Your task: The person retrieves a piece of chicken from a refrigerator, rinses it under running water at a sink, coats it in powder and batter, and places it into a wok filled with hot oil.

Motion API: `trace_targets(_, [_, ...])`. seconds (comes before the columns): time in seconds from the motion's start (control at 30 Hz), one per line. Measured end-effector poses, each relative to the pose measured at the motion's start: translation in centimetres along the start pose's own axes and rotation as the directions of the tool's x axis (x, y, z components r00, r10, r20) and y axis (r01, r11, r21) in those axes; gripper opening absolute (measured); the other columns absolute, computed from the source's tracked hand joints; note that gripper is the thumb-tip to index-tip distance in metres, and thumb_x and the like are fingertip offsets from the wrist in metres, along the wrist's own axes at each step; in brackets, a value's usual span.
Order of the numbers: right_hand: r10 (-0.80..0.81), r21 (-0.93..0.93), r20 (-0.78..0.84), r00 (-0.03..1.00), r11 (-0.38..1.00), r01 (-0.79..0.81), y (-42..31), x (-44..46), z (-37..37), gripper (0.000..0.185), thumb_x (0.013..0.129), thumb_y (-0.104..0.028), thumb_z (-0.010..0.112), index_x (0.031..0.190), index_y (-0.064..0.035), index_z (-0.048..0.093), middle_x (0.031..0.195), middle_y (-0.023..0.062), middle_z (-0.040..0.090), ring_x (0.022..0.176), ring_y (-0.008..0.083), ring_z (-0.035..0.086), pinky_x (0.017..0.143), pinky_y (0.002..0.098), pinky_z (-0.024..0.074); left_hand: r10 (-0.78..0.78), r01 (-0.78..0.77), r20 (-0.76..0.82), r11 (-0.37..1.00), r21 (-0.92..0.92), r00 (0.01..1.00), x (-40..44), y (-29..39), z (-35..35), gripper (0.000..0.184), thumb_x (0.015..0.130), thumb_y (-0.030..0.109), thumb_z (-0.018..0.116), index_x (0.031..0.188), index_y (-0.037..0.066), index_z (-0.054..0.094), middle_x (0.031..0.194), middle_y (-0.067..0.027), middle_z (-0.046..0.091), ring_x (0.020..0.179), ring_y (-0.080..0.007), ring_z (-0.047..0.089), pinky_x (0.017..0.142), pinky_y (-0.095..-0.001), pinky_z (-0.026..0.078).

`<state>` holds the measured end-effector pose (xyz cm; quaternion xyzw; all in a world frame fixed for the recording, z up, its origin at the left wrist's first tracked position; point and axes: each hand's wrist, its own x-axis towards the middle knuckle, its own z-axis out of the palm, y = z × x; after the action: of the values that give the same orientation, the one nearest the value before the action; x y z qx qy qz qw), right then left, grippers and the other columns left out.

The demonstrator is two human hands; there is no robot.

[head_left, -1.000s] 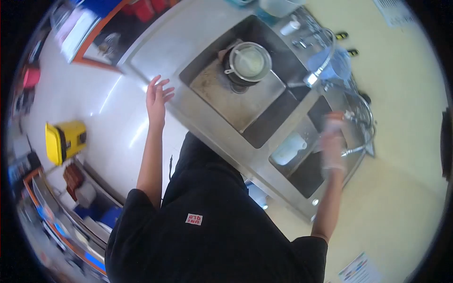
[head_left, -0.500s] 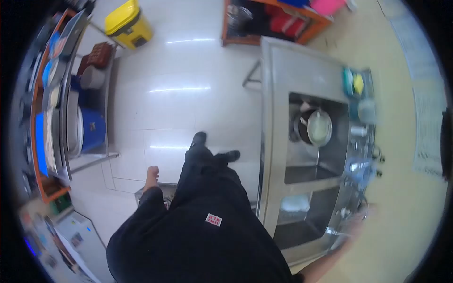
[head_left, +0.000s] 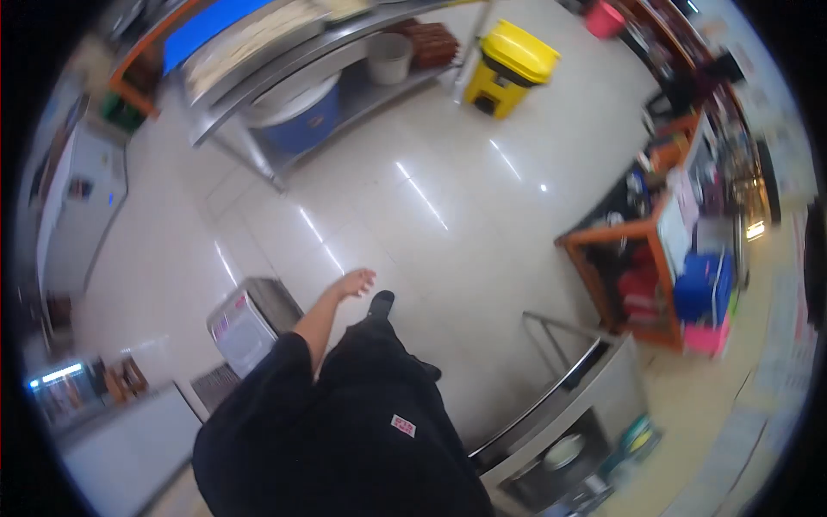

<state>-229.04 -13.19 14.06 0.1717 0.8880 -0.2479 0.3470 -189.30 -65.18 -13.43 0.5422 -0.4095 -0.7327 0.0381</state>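
My left hand (head_left: 357, 283) hangs over the tiled floor in front of my body, fingers apart and slightly curled, holding nothing. Just beyond it is one of my dark shoes (head_left: 381, 302). To the left of that forearm stands a white and metal box-shaped appliance (head_left: 250, 323). My right hand is outside the view. At the lower right, the steel sink counter (head_left: 620, 379) shows partly, with a round strainer (head_left: 564, 451) in its basin.
A steel table (head_left: 362, 112) with trays on top holds a blue tub (head_left: 301, 125) below. Beside it stands a yellow bin (head_left: 512, 69). An orange-framed shelf (head_left: 646, 233) with a blue box (head_left: 704, 289) is at the right. White freezer-like units line the left.
The view has swung left, away from the sink, which now sits at the lower right. My right hand has left the sink area and gone out of view. My left hand stays empty.
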Motion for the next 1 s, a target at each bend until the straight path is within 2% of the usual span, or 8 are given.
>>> trace_targets(0.17, [-0.02, 0.142, 0.135, 0.991, 0.99, 0.0, -10.1, -3.8, 5.8, 0.057, 0.083, -0.066, 0.055, 0.062, -0.0144, 0.047, 0.056, -0.0014, 0.036, 0.051, 0.0138, 0.043, 0.047, 0.0315, 0.0346, 0.011, -0.207, -0.418, 0.881, -0.425, 0.908, -3.5, 1.4, -11.5, 0.036, 0.094, 0.031, 0.047, 0.126, 0.017, 0.054, 0.108, -0.0057, 0.062, 0.089, -0.0192, 0.06, 0.077, -0.0356, 0.05])
trace_targets(0.3, [-0.092, -0.067, 0.232, 0.968, 0.992, 0.11, -25.3, -6.0, 18.5, 0.054, 0.088, -0.062, 0.054, 0.061, -0.0182, 0.039, 0.057, -0.0034, 0.034, 0.051, 0.0098, 0.039, 0.046, 0.0277, 0.032, -0.245, 0.036, -0.501, 0.92, -0.39, 0.83, -1.9, -0.6, -16.6, 0.033, 0.094, 0.028, 0.046, 0.125, 0.017, 0.053, 0.111, -0.0067, 0.062, 0.094, -0.0207, 0.062, 0.081, -0.0418, 0.051])
trace_targets(0.5, [-0.574, 0.012, 0.554, 0.603, 0.729, 0.684, -39.6, -3.0, 36.7, 0.029, 0.098, -0.034, 0.044, 0.09, -0.0079, 0.054, 0.076, 0.0013, 0.051, 0.065, 0.0127, 0.051, 0.06, 0.0303, 0.0454, -0.084, -0.213, -0.407, 0.747, -0.63, 0.91, 1.5, 8.6, -19.8, 0.036, 0.093, 0.025, 0.049, 0.128, 0.015, 0.049, 0.117, -0.0083, 0.06, 0.1, -0.0201, 0.06, 0.083, -0.0392, 0.051])
trace_targets(0.57, [-0.667, -0.415, 0.543, 0.511, 0.315, 0.853, -45.9, -11.8, 42.0, 0.032, 0.099, -0.035, 0.043, 0.101, -0.0059, 0.055, 0.083, 0.0077, 0.056, 0.075, 0.0196, 0.056, 0.069, 0.0364, 0.0478, -0.01, -0.303, -0.423, 0.682, -0.665, 0.906, 5.1, 12.7, -23.2, 0.037, 0.094, 0.029, 0.051, 0.128, 0.015, 0.049, 0.117, -0.0078, 0.06, 0.099, -0.0191, 0.06, 0.082, -0.0382, 0.052])
trace_targets(0.63, [-0.709, -0.462, 0.6, 0.37, 0.071, 0.884, -50.8, -14.9, 49.4, 0.034, 0.099, -0.033, 0.042, 0.106, -0.003, 0.056, 0.092, 0.017, 0.06, 0.085, 0.0318, 0.058, 0.074, 0.0432, 0.0454, 0.014, -0.353, -0.441, 0.623, -0.698, 0.897, 8.8, 18.2, -28.5, 0.034, 0.095, 0.028, 0.053, 0.126, 0.013, 0.051, 0.113, -0.006, 0.061, 0.098, -0.0168, 0.06, 0.076, -0.0352, 0.054])
trace_targets(0.67, [-0.793, -0.218, 0.588, 0.156, 0.03, 0.975, -52.3, -15.0, 53.6, 0.033, 0.099, -0.031, 0.041, 0.1, -0.0015, 0.055, 0.084, 0.019, 0.058, 0.078, 0.034, 0.056, 0.068, 0.0462, 0.0433, 0.087, -0.503, -0.538, 0.507, -0.7, 0.838, 11.6, 19.7, -30.8, 0.034, 0.095, 0.029, 0.053, 0.124, 0.013, 0.053, 0.112, -0.0058, 0.061, 0.098, -0.0182, 0.06, 0.08, -0.0368, 0.053])
trace_targets(0.77, [-0.679, -0.224, 0.734, -0.003, -0.247, 0.943, -59.1, -21.0, 61.5, 0.029, 0.099, -0.028, 0.042, 0.094, -0.0017, 0.054, 0.077, 0.0243, 0.056, 0.074, 0.0431, 0.056, 0.065, 0.0502, 0.0435, -0.049, -0.566, -0.635, 0.404, -0.719, 0.771, 14.9, 26.8, -38.3, 0.044, 0.097, 0.025, 0.048, 0.138, 0.012, 0.04, 0.126, -0.0088, 0.055, 0.116, -0.0241, 0.053, 0.096, -0.0388, 0.046])
trace_targets(1.0, [-0.54, -0.178, 0.839, -0.068, -0.39, 0.903, -67.6, -30.3, 69.8, 0.025, 0.097, -0.026, 0.048, 0.095, -0.002, 0.055, 0.083, 0.0234, 0.058, 0.079, 0.0434, 0.058, 0.066, 0.0502, 0.0446, -0.138, -0.749, -0.74, -0.015, -0.663, 0.658, 18.6, 33.2, -49.6, 0.046, 0.098, 0.018, 0.043, 0.137, -0.004, 0.031, 0.133, -0.0209, 0.045, 0.121, -0.0305, 0.05, 0.103, -0.0426, 0.043])
